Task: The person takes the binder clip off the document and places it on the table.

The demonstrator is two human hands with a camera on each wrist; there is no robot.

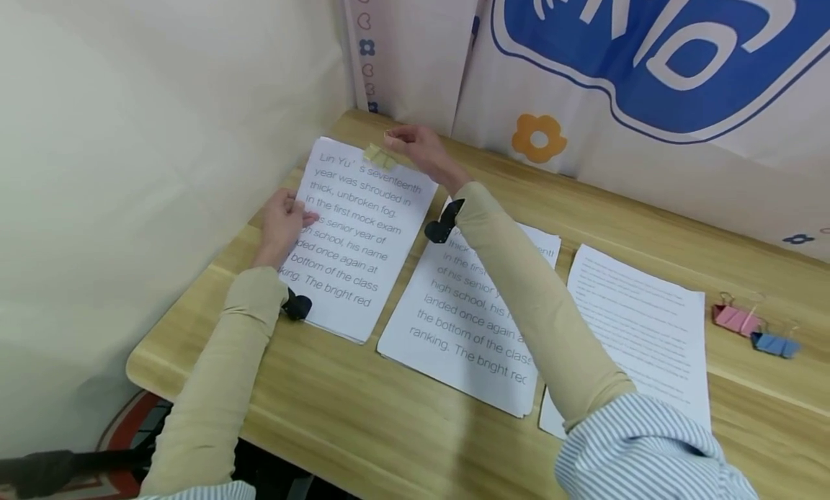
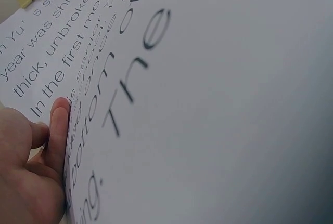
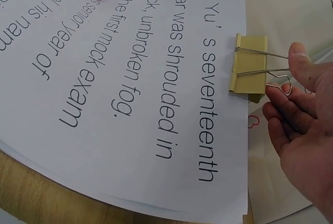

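Note:
My left hand (image 1: 282,217) holds the left edge of a printed paper stack (image 1: 350,262), with digits lapping over its printed side. In the left wrist view the sheet rises close beside the fingers (image 2: 60,122). A yellow binder clip (image 3: 251,64) sits on the stack's top edge, its wire handles pointing away from the page. My right hand (image 1: 424,150) pinches those handles, the thumb (image 3: 302,60) on one side and curled fingers on the other.
A second large-print stack (image 1: 467,341) lies to the right, partly under my right forearm. Beyond it is a small-print stack (image 1: 642,327). A pink binder clip (image 1: 735,318) and a blue one (image 1: 774,344) lie on the wooden table (image 1: 337,406). White hangings border the back and left.

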